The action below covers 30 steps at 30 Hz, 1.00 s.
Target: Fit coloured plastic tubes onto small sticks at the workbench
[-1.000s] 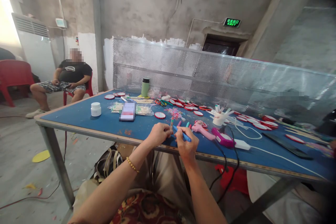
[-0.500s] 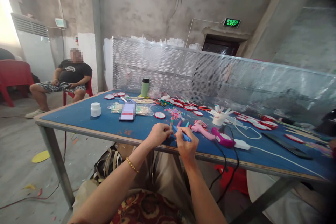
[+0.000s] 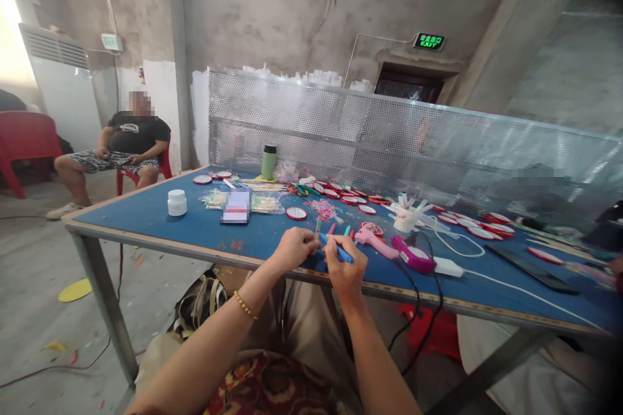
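Note:
Close to the table's front edge, my left hand (image 3: 296, 249) pinches a small upright stick (image 3: 318, 225) with green and orange bands near its top. My right hand (image 3: 347, 272) grips a blue marker pen (image 3: 345, 255) like a writing pen, its front end pointing toward the stick. Fingers hide the marker's tip and the stick's lower part, so I cannot tell whether they touch. Just beyond my right hand lie a pink pen (image 3: 331, 229), a teal pen (image 3: 347, 231) and a pink glue gun (image 3: 374, 243).
On the blue table (image 3: 146, 230) are a white jar (image 3: 177, 203), a phone (image 3: 236, 206), red-rimmed discs (image 3: 296, 213), a white cup (image 3: 405, 220), a purple device (image 3: 413, 256) and cables. A perforated metal screen (image 3: 292, 123) stands behind. A person (image 3: 139, 136) sits at left.

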Each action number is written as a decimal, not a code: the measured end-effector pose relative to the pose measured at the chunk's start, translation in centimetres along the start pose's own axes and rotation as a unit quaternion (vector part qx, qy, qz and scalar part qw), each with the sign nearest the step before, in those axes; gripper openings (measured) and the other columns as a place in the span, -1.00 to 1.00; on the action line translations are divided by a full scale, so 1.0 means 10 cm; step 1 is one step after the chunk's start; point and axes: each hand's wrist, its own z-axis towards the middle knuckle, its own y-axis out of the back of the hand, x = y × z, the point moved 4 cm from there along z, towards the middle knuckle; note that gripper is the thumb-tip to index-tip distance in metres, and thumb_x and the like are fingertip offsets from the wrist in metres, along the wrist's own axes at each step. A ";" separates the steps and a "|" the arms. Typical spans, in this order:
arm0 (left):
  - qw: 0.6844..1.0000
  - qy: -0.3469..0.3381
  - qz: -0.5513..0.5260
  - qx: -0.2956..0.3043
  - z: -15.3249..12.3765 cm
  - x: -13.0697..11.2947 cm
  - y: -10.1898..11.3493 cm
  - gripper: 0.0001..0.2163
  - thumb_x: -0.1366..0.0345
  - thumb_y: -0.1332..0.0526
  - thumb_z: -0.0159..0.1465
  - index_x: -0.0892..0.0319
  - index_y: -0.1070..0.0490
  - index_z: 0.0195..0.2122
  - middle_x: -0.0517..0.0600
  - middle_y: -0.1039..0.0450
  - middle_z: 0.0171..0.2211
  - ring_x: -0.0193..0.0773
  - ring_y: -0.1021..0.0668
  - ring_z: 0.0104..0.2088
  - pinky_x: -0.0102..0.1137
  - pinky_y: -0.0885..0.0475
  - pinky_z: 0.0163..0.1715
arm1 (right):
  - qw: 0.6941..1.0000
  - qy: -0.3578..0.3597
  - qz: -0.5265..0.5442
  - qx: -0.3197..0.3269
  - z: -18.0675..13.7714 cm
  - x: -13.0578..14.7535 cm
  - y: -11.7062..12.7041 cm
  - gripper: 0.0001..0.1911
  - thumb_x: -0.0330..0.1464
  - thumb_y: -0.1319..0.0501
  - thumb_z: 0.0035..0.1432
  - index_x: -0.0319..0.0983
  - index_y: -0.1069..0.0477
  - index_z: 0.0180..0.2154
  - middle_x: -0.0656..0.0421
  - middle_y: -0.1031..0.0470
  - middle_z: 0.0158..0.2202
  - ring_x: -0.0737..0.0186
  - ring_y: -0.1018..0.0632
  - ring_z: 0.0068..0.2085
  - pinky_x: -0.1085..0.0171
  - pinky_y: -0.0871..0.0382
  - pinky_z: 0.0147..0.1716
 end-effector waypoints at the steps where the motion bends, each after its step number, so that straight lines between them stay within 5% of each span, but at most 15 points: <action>1: 1.000 0.000 0.000 0.000 0.00 0.00 0.00 -0.74 0.31 -0.15 0.21 0.21 -0.35 -0.63 -0.13 -0.22 -0.71 -0.38 -0.30 -0.55 -0.47 -0.11 -0.48 | 1.000 0.001 -0.001 0.000 0.00 0.00 0.00 -0.81 -0.34 -0.14 0.32 -0.21 -0.46 -0.35 0.19 -0.59 -0.49 0.27 -0.60 -0.49 0.34 -0.43 -0.45; 30: 1.000 -0.004 -0.005 -0.001 0.00 0.00 0.00 -0.74 0.30 -0.15 0.20 0.23 -0.38 -0.62 -0.12 -0.24 -0.68 -0.37 -0.32 -0.53 -0.47 -0.14 -0.46 | 1.000 -0.004 -0.009 0.010 0.01 0.01 0.00 -0.75 -0.29 -0.13 0.33 -0.20 -0.46 -0.38 0.20 -0.57 -0.53 0.26 -0.59 -0.50 0.33 -0.44 -0.44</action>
